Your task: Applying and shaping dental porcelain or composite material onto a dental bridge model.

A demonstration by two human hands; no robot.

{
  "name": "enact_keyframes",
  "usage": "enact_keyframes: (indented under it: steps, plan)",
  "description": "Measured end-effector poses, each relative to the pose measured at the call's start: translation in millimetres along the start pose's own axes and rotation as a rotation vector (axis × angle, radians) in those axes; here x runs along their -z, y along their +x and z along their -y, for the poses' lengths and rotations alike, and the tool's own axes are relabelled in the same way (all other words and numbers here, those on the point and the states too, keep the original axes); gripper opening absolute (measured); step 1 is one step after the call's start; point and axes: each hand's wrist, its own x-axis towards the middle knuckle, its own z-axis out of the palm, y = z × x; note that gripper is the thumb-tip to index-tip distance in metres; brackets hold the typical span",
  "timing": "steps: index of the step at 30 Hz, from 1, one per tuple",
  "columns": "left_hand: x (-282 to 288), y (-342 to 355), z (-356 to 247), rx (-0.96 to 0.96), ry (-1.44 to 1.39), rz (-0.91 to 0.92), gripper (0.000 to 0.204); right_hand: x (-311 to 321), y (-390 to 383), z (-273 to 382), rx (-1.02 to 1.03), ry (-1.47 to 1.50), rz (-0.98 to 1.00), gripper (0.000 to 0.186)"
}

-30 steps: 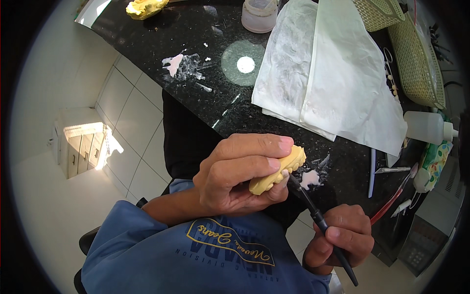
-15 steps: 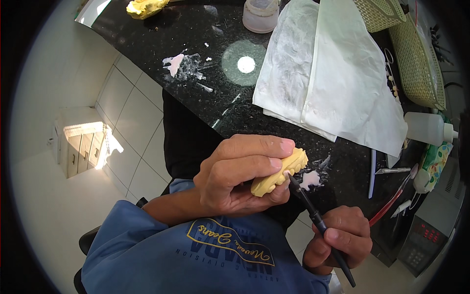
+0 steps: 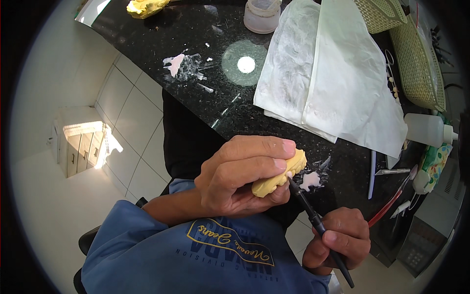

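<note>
Since the left grip (image 3: 240, 171) is a bare hand, you can see how it's wrapped: clamped on a yellow, plaster-looking block with a row of tooth-like bumps (image 3: 267, 186), held slantwise in the air in front of the torso. I'd guess it's light but rigid, a bit chalky rather than slippery, and the little bumps probably chip if you squeeze them, so hold it by the thick smooth base, thumb and fingers on opposite sides. Moving right, a slim black pen-shaped tool (image 3: 313, 210) has its tip right at the bumps, can't swear it's touching, and the right grip (image 3: 342, 240) is closed around its shaft. Containers, left to right: a cloudy translucent round jar (image 3: 261, 23) stands on the speckled black stone desk (image 3: 142, 49), contents too murky to call. Then a cream woven plastic basket (image 3: 379, 17), partly cut off up top, and a longer cream lattice basket (image 3: 422, 85) with what looks like clear plastic inside. Just below that there's a whitish plastic squeeze bottle (image 3: 422, 128) lying sideways, fill level impossible to tell.
</note>
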Motion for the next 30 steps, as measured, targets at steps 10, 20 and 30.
enact_keyframes:
  steps: [10, 20, 30]
  plan:
    - [-0.1, -1.3, 1.0, -0.009, 0.014, 0.004, 0.04, 2.0, 0.4, -1.3, 0.011, 0.02, 0.019, 0.019]
    - [-1.0, -2.9, 1.3, -0.008, 0.017, 0.005, 0.04, -0.3, 0.6, 0.8, -0.005, -0.003, 0.004, 0.018]
    - [-3.9, -4.4, 4.6, -0.025, 0.0, 0.002, 0.042, 1.2, 1.1, 0.3, -0.007, 0.004, 0.019, 0.018]
